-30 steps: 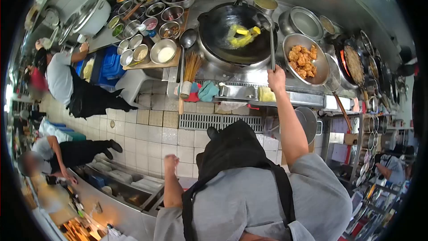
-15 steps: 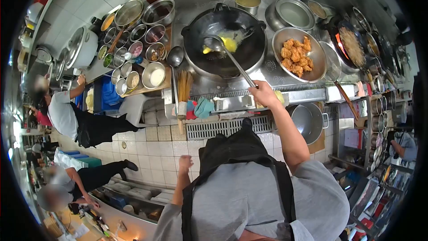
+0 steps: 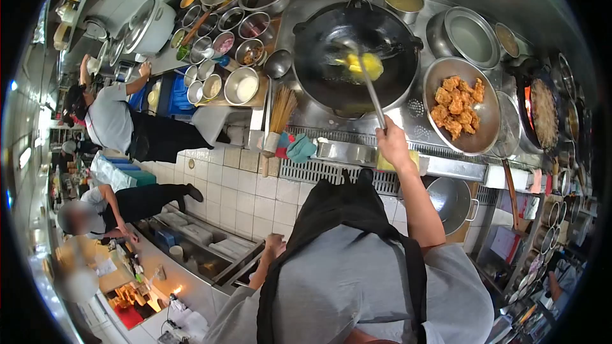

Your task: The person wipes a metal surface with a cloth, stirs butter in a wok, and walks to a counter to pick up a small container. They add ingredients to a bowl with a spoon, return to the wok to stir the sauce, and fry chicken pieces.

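My right hand [image 3: 393, 144] is wrapped round the end of a long-handled metal ladle [image 3: 372, 91]. The bowl of the ladle, smeared by motion, is down in a large black wok [image 3: 319, 38] on the stove. Beside it in the wok lies a soft yellow mass that looks like egg [image 3: 368, 67], with oil around it. My left hand [image 3: 275, 245] hangs low by my left side, fingers curled, with nothing visible in it. Right of the wok stands a steel bowl [image 3: 438, 134] of browned fried pieces [image 3: 456, 107].
Left of the wok are a second ladle [image 3: 278, 64], a bamboo brush [image 3: 282, 109] and several small ingredient bowls [image 3: 242, 85]. A lit pan [image 3: 544, 114] stands far right. Two co-workers [image 3: 111, 121] are at the left. A large pot [image 3: 448, 204] sits below the counter.
The view has shifted, so the stove appears further right. The ladle's bowl has moved across the yellow mass to its far side, and that mass looks more gathered. My left hand is drawn nearer my body.
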`<state>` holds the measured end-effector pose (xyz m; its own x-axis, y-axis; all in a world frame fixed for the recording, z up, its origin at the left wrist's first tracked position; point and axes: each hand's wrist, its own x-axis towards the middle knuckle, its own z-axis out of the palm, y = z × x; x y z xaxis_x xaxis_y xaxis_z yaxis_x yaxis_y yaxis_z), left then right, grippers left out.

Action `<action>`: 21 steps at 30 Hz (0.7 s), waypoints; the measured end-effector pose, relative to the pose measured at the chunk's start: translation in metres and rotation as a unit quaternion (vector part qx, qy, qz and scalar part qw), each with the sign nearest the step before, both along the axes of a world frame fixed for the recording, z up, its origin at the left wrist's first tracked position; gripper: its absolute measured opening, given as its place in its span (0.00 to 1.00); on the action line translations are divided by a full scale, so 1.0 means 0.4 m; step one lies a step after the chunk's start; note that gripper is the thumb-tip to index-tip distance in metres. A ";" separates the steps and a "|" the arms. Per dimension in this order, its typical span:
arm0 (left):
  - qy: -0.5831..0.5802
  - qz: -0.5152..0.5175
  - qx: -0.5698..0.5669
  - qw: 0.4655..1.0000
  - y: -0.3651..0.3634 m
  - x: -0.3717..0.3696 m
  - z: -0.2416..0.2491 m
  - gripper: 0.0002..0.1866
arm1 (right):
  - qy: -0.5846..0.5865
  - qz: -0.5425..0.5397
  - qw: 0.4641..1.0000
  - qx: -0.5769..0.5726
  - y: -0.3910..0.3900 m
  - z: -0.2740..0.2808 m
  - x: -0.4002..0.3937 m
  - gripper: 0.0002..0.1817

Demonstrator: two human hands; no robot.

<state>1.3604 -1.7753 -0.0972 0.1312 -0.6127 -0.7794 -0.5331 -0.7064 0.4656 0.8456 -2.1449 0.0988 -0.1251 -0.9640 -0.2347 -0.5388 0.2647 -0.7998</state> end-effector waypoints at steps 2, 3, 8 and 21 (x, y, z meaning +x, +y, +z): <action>0.010 0.021 -0.036 0.999 -0.072 -0.017 0.006 0.12 | -0.007 0.044 0.999 -0.018 0.020 -0.005 -0.019 0.23; 0.022 0.100 -0.025 0.994 -0.110 -0.025 0.014 0.12 | -0.010 0.064 0.998 -0.027 0.029 -0.006 -0.027 0.23; 0.014 0.288 -0.039 0.957 -0.272 -0.086 0.080 0.12 | -0.089 0.082 0.991 0.063 0.060 0.076 -0.121 0.23; -0.084 -0.407 -0.046 0.908 -0.256 0.115 -0.075 0.08 | 0.005 -0.135 0.989 -0.061 0.021 -0.071 0.068 0.16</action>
<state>1.4062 -1.8777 -0.1271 -0.2821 -0.6223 -0.7302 -0.9305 -0.0080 0.3663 0.8729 -2.1365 0.0702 -0.3844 -0.9158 -0.1166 -0.4699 0.3028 -0.8292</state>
